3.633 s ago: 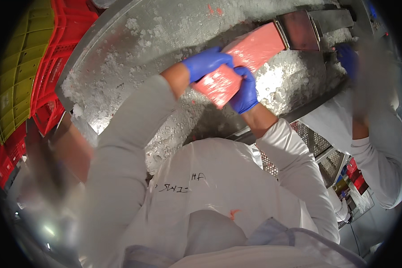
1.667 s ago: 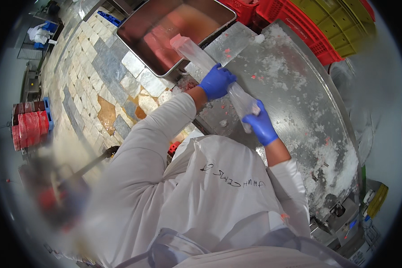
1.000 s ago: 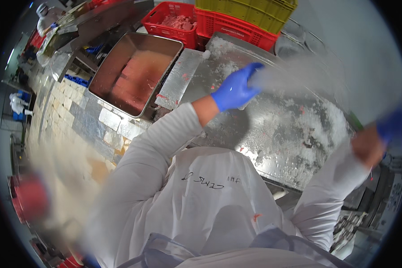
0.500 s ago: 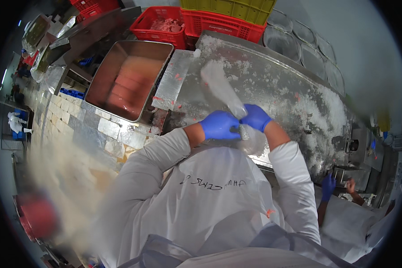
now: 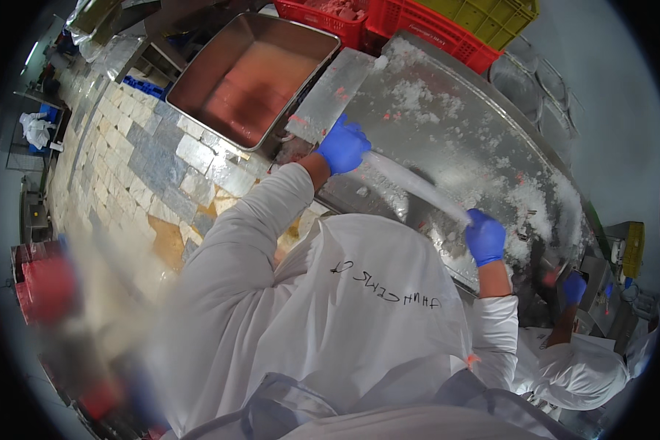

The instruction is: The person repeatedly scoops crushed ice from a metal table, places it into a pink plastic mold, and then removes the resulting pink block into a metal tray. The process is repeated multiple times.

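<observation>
My left hand [image 5: 342,144] in a blue glove grips one end of a clear plastic bag [image 5: 411,183]. My right hand [image 5: 485,237], also blue-gloved, grips the other end, so the bag is stretched taut between them. The bag hangs over a steel table [image 5: 447,117] scattered with crushed ice and small pink scraps. I wear a white coat with handwriting on the chest.
A steel tub [image 5: 253,77] of pinkish liquid stands left of the table. Red crates [image 5: 411,22] and a yellow crate [image 5: 491,11] sit at the table's far edge. A co-worker in white with a blue glove [image 5: 573,287] stands at the right. Wet tiled floor [image 5: 125,161] lies to the left.
My hands were close together at the bag's lower end; now they have moved apart and pulled the bag out straight. The view has swung slightly to the left.
</observation>
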Action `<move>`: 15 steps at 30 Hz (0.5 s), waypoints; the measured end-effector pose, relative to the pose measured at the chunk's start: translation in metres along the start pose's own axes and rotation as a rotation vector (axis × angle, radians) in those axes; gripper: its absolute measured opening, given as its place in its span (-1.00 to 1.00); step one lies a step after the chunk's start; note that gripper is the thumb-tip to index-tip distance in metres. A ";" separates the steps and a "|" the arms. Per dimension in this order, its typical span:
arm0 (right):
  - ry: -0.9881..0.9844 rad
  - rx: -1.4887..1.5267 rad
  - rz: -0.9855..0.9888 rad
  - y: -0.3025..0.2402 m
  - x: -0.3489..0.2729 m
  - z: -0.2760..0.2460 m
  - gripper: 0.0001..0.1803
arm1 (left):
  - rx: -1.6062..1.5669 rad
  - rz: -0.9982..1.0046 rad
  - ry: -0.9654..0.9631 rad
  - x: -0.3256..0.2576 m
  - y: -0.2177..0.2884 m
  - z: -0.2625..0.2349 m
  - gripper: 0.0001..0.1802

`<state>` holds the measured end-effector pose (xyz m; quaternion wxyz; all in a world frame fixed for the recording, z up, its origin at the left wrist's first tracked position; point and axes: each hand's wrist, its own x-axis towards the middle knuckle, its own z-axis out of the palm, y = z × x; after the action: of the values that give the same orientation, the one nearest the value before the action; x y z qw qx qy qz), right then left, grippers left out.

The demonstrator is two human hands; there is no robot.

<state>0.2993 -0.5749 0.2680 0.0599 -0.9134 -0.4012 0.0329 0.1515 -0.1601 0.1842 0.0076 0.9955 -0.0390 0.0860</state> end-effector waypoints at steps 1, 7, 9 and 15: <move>0.064 -0.023 -0.002 0.008 0.002 -0.002 -0.73 | -0.010 -0.023 -0.062 -0.002 0.000 -0.015 -0.88; 0.195 -0.116 0.225 0.072 0.023 -0.017 -0.84 | -0.354 -0.056 -0.417 -0.026 0.017 -0.055 -0.78; 0.257 -0.061 0.321 0.091 0.017 -0.012 -0.87 | -1.118 -0.164 -0.885 -0.010 0.038 -0.125 -0.77; 0.213 0.087 0.069 0.028 0.000 0.068 -0.74 | -1.920 -0.108 0.081 -0.001 0.065 -0.216 -0.83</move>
<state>0.3122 -0.5880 0.1969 0.1407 -0.9216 -0.3589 -0.0448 0.1087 -0.2206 0.3971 0.8244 0.5617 -0.0466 0.0513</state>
